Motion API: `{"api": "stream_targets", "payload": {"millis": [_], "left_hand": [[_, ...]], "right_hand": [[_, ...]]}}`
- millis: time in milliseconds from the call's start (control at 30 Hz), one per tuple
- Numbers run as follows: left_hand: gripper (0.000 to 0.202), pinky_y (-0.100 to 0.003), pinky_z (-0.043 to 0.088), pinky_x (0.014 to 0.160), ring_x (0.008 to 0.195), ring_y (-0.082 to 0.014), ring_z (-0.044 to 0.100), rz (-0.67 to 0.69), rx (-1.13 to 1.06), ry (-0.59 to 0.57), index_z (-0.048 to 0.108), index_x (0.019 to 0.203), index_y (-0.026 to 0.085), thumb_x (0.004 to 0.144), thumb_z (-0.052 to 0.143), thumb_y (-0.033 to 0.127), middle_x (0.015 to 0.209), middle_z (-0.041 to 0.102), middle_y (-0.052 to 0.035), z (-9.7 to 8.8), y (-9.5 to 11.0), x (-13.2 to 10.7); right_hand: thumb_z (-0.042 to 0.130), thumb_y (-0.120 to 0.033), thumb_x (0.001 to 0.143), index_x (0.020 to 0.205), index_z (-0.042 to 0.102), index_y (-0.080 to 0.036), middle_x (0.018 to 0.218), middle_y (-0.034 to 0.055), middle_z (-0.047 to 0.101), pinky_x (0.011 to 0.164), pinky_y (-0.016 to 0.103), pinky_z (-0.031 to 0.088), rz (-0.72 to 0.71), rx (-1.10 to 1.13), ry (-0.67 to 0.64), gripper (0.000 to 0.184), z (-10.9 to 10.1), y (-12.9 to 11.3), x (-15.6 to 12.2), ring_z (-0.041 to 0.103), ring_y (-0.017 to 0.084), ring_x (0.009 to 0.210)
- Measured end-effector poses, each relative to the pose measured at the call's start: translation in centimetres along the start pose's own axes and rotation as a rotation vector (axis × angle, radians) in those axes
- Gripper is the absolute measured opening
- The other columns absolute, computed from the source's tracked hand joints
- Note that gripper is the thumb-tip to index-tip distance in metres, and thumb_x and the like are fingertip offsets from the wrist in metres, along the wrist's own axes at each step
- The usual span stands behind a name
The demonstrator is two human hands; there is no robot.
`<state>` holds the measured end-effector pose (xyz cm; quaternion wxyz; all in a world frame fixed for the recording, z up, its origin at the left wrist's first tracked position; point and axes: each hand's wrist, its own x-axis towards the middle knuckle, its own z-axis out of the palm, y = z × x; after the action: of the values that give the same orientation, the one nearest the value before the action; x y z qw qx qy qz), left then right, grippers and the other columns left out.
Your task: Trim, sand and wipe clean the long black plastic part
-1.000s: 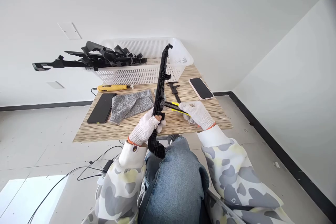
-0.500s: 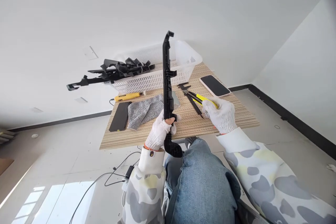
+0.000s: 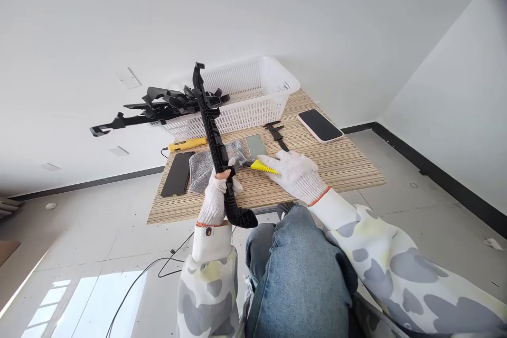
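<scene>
Against a pale wall (image 3: 336, 37), a striped surface (image 3: 340, 169) is filling mid-frame. At centre, we are seeing the left hand (image 3: 214, 196) clamping its fingers around a long black strip (image 3: 214, 142); at centre right, the right hand (image 3: 298, 171) is lying over a yellow cutter (image 3: 263, 167), its grip remaining unclear to us. We are judging the strip light, stiff and slippery, its tabs (image 3: 214, 113) possibly fragile, and recommending the spine above the lower bend.

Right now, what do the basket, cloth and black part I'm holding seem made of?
Basket: likely white plastic, faintly glossy, with moulded-looking slots. Cloth: probably textile, matt and fuzzy, with speckled grey pile and folds. Black part: likely moulded plastic, fairly dull, judging by its ribs and tabs.
</scene>
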<state>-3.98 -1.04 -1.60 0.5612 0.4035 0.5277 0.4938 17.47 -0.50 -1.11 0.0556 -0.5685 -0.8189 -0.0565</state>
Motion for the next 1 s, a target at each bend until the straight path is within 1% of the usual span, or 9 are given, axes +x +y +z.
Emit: {"api": "stream_targets", "payload": {"millis": [200, 367, 467, 600, 700, 800, 900, 967, 1000], "left_hand": [[0.070, -0.025, 0.031, 0.044, 0.044, -0.0145, 0.052, -0.119, 0.030, -0.010, 0.059, 0.129, 0.012, 0.071, 0.066, 0.052, 0.049, 0.062, 0.0029, 0.1, 0.6, -0.5], [0.076, -0.024, 0.030, 0.043, 0.042, -0.0137, 0.049, -0.103, -0.015, -0.044, 0.055, 0.137, 0.012, 0.073, 0.066, 0.052, 0.046, 0.057, 0.0060, 0.1, 0.6, -0.4], [0.076, -0.024, 0.029, 0.041, 0.041, -0.0126, 0.047, -0.093, -0.030, -0.100, 0.057, 0.138, 0.010, 0.076, 0.066, 0.054, 0.047, 0.058, 0.0047, 0.2, 0.6, -0.6], [0.079, -0.024, 0.031, 0.038, 0.042, -0.0125, 0.051, -0.081, -0.030, -0.146, 0.060, 0.136, 0.012, 0.082, 0.058, 0.070, 0.064, 0.071, -0.0025, 0.4, 0.7, -1.3], [0.078, -0.023, 0.034, 0.037, 0.044, -0.0127, 0.056, -0.076, 0.003, -0.142, 0.063, 0.129, 0.014, 0.083, 0.056, 0.076, 0.073, 0.075, -0.0057, 0.6, 0.8, -1.5], [0.069, -0.021, 0.037, 0.039, 0.055, -0.0141, 0.065, -0.036, -0.018, -0.133, 0.063, 0.122, 0.016, 0.079, 0.066, 0.071, 0.088, 0.078, -0.0078, 1.0, 0.8, -1.3], [0.061, -0.021, 0.044, 0.045, 0.068, -0.0168, 0.071, -0.029, -0.104, -0.133, 0.061, 0.118, 0.019, 0.076, 0.075, 0.061, 0.101, 0.078, -0.0089, 1.7, 0.6, -0.8], [0.055, -0.021, 0.047, 0.047, 0.071, -0.0173, 0.072, -0.031, -0.156, -0.126, 0.062, 0.116, 0.020, 0.077, 0.077, 0.054, 0.103, 0.078, -0.0088, 2.5, 0.3, -0.4], [0.052, -0.021, 0.047, 0.048, 0.071, -0.0173, 0.072, -0.033, -0.179, -0.119, 0.062, 0.117, 0.020, 0.078, 0.077, 0.052, 0.103, 0.078, -0.0086, 3.0, 0.1, -0.2]], "right_hand": [[0.047, -0.043, 0.103, 0.149, 0.052, -0.035, 0.113, 0.0097, 0.069, 0.069, 0.032, 0.038, -0.028, 0.014, -0.080, 0.048, -0.4, 0.2, -0.2, 0.064, 0.025, 0.094], [0.046, -0.042, 0.102, 0.149, 0.053, -0.034, 0.112, 0.0089, 0.069, 0.069, 0.033, 0.040, 0.016, 0.023, -0.098, 0.048, -0.6, 0.6, -0.7, 0.065, 0.026, 0.095], [0.049, -0.041, 0.101, 0.146, 0.057, -0.034, 0.109, 0.0080, 0.070, 0.069, 0.034, 0.042, 0.054, 0.074, -0.076, 0.047, -0.5, 0.8, -1.1, 0.066, 0.026, 0.094], [0.056, -0.048, 0.096, 0.136, 0.067, -0.035, 0.107, 0.0053, 0.073, 0.062, 0.031, 0.042, 0.231, 0.276, 0.033, 0.043, -0.1, 1.2, -1.4, 0.068, 0.022, 0.083], [0.060, -0.048, 0.092, 0.127, 0.073, -0.030, 0.107, 0.0059, 0.075, 0.069, 0.031, 0.047, 0.359, 0.446, 0.201, 0.042, 0.4, 1.7, -1.6, 0.070, 0.023, 0.088], [0.061, -0.046, 0.090, 0.121, 0.076, -0.026, 0.105, 0.0070, 0.077, 0.076, 0.034, 0.050, 0.403, 0.548, 0.304, 0.039, 0.8, 2.0, -1.6, 0.071, 0.026, 0.093], [0.064, -0.048, 0.087, 0.116, 0.078, -0.026, 0.105, 0.0075, 0.078, 0.079, 0.036, 0.051, 0.429, 0.639, 0.318, 0.039, 0.8, 2.2, -1.4, 0.071, 0.027, 0.094], [0.064, -0.051, 0.085, 0.109, 0.079, -0.024, 0.098, 0.0077, 0.078, 0.077, 0.035, 0.051, 0.483, 0.744, 0.328, 0.040, 0.9, 2.4, -1.4, 0.071, 0.027, 0.090], [0.063, -0.054, 0.084, 0.104, 0.079, -0.022, 0.090, 0.0077, 0.078, 0.072, 0.034, 0.051, 0.510, 0.817, 0.331, 0.041, 0.9, 2.5, -1.3, 0.070, 0.026, 0.083]]}}
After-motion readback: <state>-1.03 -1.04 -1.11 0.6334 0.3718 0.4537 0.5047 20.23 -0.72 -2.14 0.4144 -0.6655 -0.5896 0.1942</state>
